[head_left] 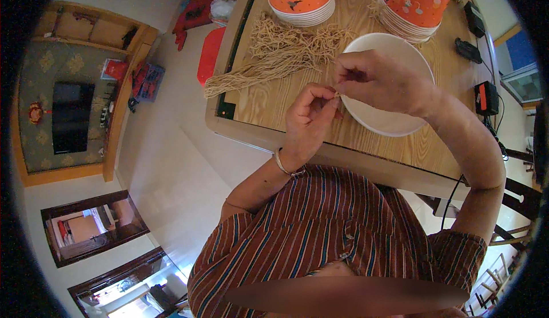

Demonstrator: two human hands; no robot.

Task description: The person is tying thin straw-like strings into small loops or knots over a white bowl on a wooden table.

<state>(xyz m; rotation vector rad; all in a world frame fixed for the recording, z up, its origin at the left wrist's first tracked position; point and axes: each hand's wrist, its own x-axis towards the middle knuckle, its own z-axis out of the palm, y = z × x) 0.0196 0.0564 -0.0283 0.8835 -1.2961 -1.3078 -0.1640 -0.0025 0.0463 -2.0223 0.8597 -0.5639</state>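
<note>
My left hand [311, 120] is closed in a pinch over the table's near edge, beside the bowl. A tiny tan strand [337, 94] shows at its fingertips, too small to make out well. Close above it, my right hand [382, 83] curls with its fingers pinched together over the bowl's left side; what they hold, if anything, is hidden. Below the right hand stands a wide white bowl [384, 124], partly covered by hand and forearm. A loose bundle of tan cords [286, 52] lies farther left on the wood-grain table [260, 109], its strands reaching over the left edge.
Two stacks of orange patterned paper tubs, one at the back left [302, 0] and one at the back right [413, 6], stand behind the bowl. Along the right edge lie black adapters [486, 98] with cables. A red stool [210, 55] is beyond the table's left side.
</note>
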